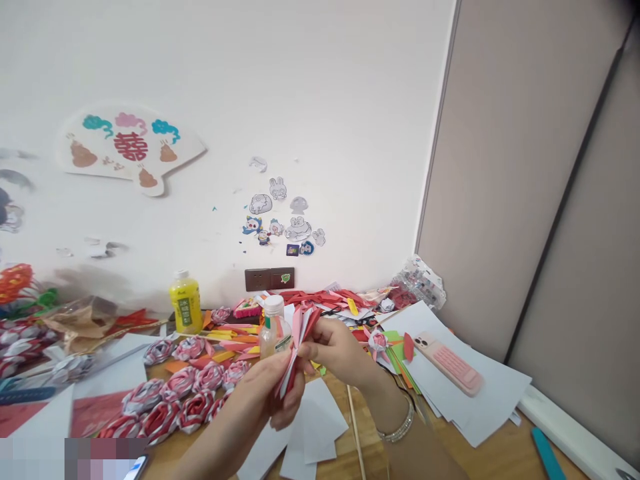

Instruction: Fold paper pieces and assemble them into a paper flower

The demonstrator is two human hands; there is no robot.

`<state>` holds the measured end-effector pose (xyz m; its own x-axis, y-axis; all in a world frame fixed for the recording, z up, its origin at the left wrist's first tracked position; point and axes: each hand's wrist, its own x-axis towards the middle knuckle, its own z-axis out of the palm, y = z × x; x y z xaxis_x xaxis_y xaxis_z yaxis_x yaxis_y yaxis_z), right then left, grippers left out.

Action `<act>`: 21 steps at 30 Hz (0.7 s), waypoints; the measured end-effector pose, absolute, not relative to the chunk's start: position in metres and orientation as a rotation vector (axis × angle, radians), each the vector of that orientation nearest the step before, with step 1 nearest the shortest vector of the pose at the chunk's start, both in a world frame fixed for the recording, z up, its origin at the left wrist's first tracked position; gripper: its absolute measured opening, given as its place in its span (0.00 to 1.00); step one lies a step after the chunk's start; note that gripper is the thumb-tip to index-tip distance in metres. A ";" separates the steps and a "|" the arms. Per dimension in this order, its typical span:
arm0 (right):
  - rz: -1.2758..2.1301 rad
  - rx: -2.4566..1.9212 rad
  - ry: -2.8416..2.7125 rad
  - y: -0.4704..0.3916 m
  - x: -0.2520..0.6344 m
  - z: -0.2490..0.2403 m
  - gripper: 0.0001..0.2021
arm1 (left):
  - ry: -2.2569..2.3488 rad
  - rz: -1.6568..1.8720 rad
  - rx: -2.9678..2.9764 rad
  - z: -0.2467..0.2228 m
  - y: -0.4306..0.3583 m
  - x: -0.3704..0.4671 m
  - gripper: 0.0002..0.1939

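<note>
A bundle of folded red, pink and white paper strips [304, 328] is held upright above the table, in front of a clear bottle with a white cap [273, 308]. My left hand [267, 383] has its fingers wrapped round the lower part of the bundle. From the right, my right hand [333, 350] pinches the same bundle near its middle, close to the left fingertips. Below the hands lie white paper sheets [320, 417] and a thin wooden stick [356, 433]. Rolled red, pink and white paper roses [160, 417] lie in rows left of my left hand.
A yellow drink bottle [185, 303] stands by the wall. Coloured paper strips [227, 337] lie along the back. At the right, a pink phone [449, 365] rests on white sheets [475, 417], with a teal tool [547, 455] near the front edge.
</note>
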<state>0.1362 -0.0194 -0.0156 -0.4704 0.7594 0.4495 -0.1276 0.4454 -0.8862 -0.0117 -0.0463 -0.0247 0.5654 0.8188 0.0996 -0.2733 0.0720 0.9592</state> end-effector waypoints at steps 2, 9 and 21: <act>1.110 -0.621 -1.716 -0.017 0.135 -0.017 0.17 | 0.734 0.989 1.397 -0.023 -0.043 -0.010 0.19; 0.994 -0.740 -1.662 -0.015 0.133 -0.018 0.17 | 0.949 1.201 1.641 -0.026 -0.040 -0.006 0.18; 1.043 -0.591 -1.728 -0.017 0.144 -0.015 0.14 | 0.478 0.911 1.161 -0.020 -0.052 -0.013 0.18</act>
<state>0.1438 -0.0173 -0.0149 -0.3887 0.7753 0.4978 -0.0793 0.5101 -0.8564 -0.0126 -0.0521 -0.0201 0.5690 0.8131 0.1228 -0.3609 0.1128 0.9257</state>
